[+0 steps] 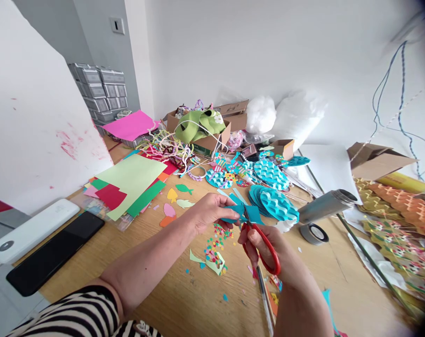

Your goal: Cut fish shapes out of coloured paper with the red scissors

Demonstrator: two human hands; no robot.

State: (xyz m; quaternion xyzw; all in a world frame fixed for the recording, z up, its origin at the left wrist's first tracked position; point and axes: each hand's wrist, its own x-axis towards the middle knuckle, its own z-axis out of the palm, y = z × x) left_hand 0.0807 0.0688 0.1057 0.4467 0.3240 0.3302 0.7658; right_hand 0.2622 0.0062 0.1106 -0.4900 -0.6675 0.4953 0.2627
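Observation:
Between the fingers of my left hand (pixel 216 210) is a piece of blue paper (pixel 253 214), held above the wooden table. My right hand (pixel 265 245) is closed round the red handles of a pair of scissors (pixel 274 257). Their blades meet the blue paper close to my left fingertips. Beneath the hands lie small coloured paper dots (pixel 214 245) and a pale green scrap (pixel 217 264). Left of my left hand are paper fish shapes, among them a green fish (pixel 184 189) and an orange piece (pixel 167 221). Behind the paper sits a stack of blue wavy paper discs (pixel 277 203).
Coloured paper sheets (pixel 131 175), a black phone (pixel 56 250) and a white device (pixel 33 229) lie at the left. A silver bottle (pixel 326 207) lies at the right beside its lid (pixel 314 234). Boxes, a green cloth (pixel 200 125) and yarn line the back.

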